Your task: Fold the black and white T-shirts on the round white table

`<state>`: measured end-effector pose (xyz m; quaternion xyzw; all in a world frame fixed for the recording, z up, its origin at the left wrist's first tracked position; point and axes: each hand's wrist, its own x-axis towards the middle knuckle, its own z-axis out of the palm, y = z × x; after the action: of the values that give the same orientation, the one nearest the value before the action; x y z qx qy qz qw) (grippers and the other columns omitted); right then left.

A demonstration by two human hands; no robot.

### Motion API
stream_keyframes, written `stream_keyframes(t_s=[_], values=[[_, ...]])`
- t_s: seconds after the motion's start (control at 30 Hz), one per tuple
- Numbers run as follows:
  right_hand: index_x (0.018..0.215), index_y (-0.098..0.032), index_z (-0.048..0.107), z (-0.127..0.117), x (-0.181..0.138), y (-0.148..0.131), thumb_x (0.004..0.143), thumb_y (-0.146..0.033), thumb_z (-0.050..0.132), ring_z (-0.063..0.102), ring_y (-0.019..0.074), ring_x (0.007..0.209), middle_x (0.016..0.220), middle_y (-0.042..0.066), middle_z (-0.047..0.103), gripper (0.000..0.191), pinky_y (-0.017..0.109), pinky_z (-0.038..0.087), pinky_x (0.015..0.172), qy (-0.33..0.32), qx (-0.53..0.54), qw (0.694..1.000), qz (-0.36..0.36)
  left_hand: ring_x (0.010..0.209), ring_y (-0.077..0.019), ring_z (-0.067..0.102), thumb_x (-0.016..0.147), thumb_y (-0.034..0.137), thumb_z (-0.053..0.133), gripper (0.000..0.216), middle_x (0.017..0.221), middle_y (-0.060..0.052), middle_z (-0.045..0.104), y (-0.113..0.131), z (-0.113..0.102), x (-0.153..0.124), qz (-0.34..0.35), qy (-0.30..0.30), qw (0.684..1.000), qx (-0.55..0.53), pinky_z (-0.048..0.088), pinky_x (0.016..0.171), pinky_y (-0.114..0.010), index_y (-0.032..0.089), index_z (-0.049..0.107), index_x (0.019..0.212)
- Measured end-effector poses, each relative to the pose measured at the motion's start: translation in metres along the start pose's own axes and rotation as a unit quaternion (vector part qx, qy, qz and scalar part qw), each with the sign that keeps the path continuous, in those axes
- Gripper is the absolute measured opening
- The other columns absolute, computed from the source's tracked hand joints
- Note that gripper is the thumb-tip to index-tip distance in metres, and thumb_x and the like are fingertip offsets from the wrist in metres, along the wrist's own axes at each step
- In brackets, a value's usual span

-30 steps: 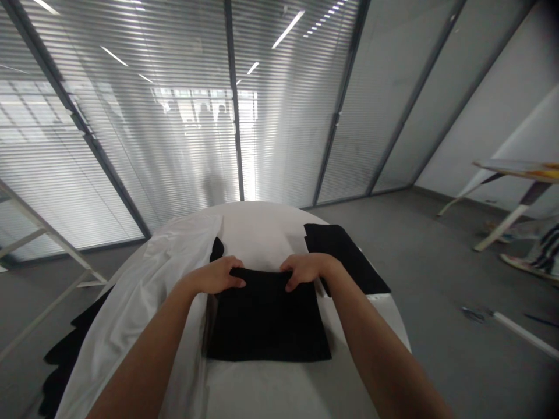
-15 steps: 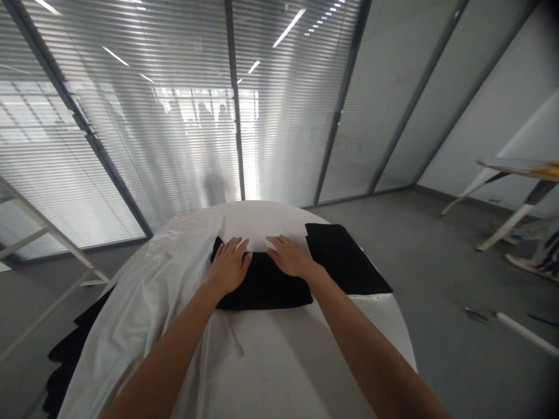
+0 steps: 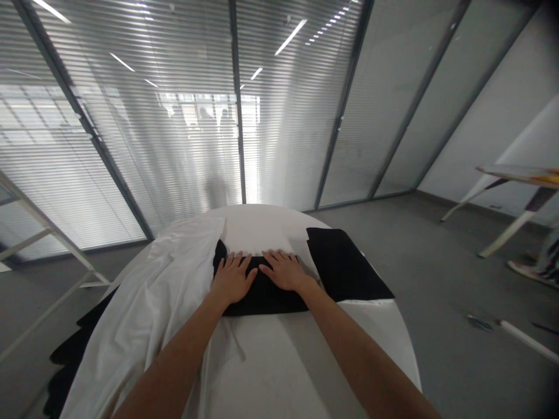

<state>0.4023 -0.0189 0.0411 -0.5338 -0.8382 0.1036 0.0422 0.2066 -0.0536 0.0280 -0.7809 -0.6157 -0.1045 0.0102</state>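
A piece of black fabric (image 3: 266, 299) lies flat on the round white table (image 3: 257, 372) in front of me. My left hand (image 3: 233, 279) rests palm down on its left part, fingers spread toward the far edge. On the right part lies my right hand (image 3: 283, 270), also flat with its fingers stretched out. Some of the fabric is hidden under both hands and wrists. Another black fabric piece (image 3: 349, 265) lies to the right. Left of my left hand is rumpled white cloth (image 3: 166, 291), draped over the table's left side.
More black fabric (image 3: 70, 361) hangs at the lower left. A white metal frame (image 3: 52, 230) stands at the left, and blinds (image 3: 187, 157) cover the glass wall ahead. At right are another table (image 3: 515, 174), a person's shoe (image 3: 530, 272) and a white bar (image 3: 528, 340) on the floor.
My right hand has shifted slightly left and nearer, now flatter on the black fabric. My left hand stays on the fabric. The view has tilted slightly.
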Motion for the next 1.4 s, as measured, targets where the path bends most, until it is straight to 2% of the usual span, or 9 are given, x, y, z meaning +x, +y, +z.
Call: stream_keyframes(t_s=[0.13, 0.23, 0.4, 0.53, 0.77, 0.93, 1.07, 1.27, 1.4], values=[[0.142, -0.023, 0.048, -0.022, -0.005, 0.002, 0.094, -0.061, 0.033, 0.045, 0.0317, 0.131, 0.145, 0.013, 0.048, 0.062, 0.048, 0.034, 0.105, -0.027, -0.022, 0.999, 0.003, 0.14, -0.031, 0.033, 0.096, 0.055, 0.03, 0.063, 0.155, -0.014, 0.035, -0.004, 0.0, 0.003, -0.019, 0.038, 0.999, -0.011, 0.031, 0.11, -0.049, 0.024, 0.034, 0.15], [0.128, -0.016, 0.06, -0.042, -0.009, 0.007, 0.092, -0.056, 0.04, 0.059, 0.0323, 0.115, 0.128, 0.018, 0.061, 0.058, 0.042, 0.044, 0.093, -0.074, -0.033, 0.996, 0.03, 0.137, -0.0291, 0.038, 0.096, 0.046, 0.035, 0.055, 0.151, -0.014, 0.041, -0.01, -0.001, 0.007, -0.043, 0.074, 0.996, -0.021, 0.035, 0.107, -0.044, 0.021, 0.043, 0.145], [0.117, -0.012, 0.066, -0.066, -0.015, 0.019, 0.084, -0.055, 0.056, 0.066, 0.0288, 0.099, 0.113, 0.016, 0.069, 0.055, 0.034, 0.048, 0.079, -0.207, 0.019, 0.978, 0.016, 0.119, -0.0283, 0.052, 0.093, 0.032, 0.042, 0.041, 0.13, -0.011, 0.06, -0.019, -0.015, 0.009, -0.075, 0.164, 0.984, -0.009, 0.037, 0.103, -0.046, 0.02, 0.059, 0.128], [0.095, -0.015, 0.072, -0.078, -0.02, 0.017, 0.086, -0.051, 0.055, 0.067, 0.0231, 0.081, 0.093, 0.009, 0.073, 0.041, 0.03, 0.047, 0.066, -0.254, 0.073, 0.964, -0.033, 0.123, -0.0314, 0.047, 0.09, 0.029, 0.044, 0.041, 0.131, -0.013, 0.058, -0.028, -0.026, 0.008, -0.147, 0.217, 0.964, 0.041, 0.029, 0.107, -0.051, 0.019, 0.059, 0.127], [0.104, -0.02, 0.062, -0.087, -0.029, 0.003, 0.093, -0.04, 0.047, 0.064, 0.0216, 0.088, 0.102, 0.007, 0.069, 0.027, 0.029, 0.047, 0.075, -0.154, 0.108, 0.976, -0.111, 0.123, -0.0365, 0.046, 0.086, 0.039, 0.048, 0.045, 0.132, -0.014, 0.058, -0.047, -0.022, 0.007, -0.203, 0.042, 0.975, 0.08, 0.022, 0.105, -0.06, 0.022, 0.062, 0.125], [0.101, -0.02, 0.059, -0.11, -0.048, -0.002, 0.095, -0.038, 0.044, 0.062, 0.0211, 0.08, 0.092, 0.006, 0.068, 0.024, 0.03, 0.044, 0.071, -0.08, 0.107, 0.985, -0.109, 0.125, -0.0351, 0.044, 0.087, 0.04, 0.047, 0.046, 0.136, -0.012, 0.056, -0.052, -0.018, 0.007, -0.203, 0.067, 0.974, 0.073, 0.023, 0.105, -0.055, 0.024, 0.061, 0.128], [0.099, -0.021, 0.059, -0.138, -0.063, 0.001, 0.094, -0.038, 0.046, 0.061, 0.0204, 0.09, 0.097, 0.004, 0.067, 0.022, 0.03, 0.044, 0.084, 0.046, 0.169, 0.978, -0.111, 0.123, -0.036, 0.045, 0.085, 0.04, 0.048, 0.049, 0.135, -0.013, 0.056, -0.055, -0.017, 0.006, -0.211, 0.08, 0.973, 0.05, 0.024, 0.104, -0.055, 0.023, 0.062, 0.128], [0.099, -0.02, 0.061, -0.185, -0.085, 0.047, 0.084, -0.05, 0.059, 0.063, 0.0192, 0.081, 0.089, 0.002, 0.067, 0.033, 0.03, 0.05, 0.073, 0.217, 0.366, 0.905, -0.006, 0.122, -0.0361, 0.045, 0.085, 0.038, 0.045, 0.049, 0.132, -0.013, 0.059, -0.055, -0.019, 0.004, -0.207, 0.09, 0.974, 0.033, 0.022, 0.104, -0.055, 0.022, 0.064, 0.127], [0.105, -0.02, 0.06, -0.182, -0.111, 0.098, 0.079, -0.049, 0.064, 0.063, 0.0178, 0.062, 0.081, 0.004, 0.069, 0.039, 0.029, 0.05, 0.057, 0.25, 0.488, 0.829, 0.11, 0.121, -0.0363, 0.045, 0.085, 0.037, 0.045, 0.049, 0.13, -0.014, 0.06, -0.053, -0.02, 0.002, -0.209, 0.089, 0.973, 0.034, 0.022, 0.104, -0.055, 0.021, 0.064, 0.126]])
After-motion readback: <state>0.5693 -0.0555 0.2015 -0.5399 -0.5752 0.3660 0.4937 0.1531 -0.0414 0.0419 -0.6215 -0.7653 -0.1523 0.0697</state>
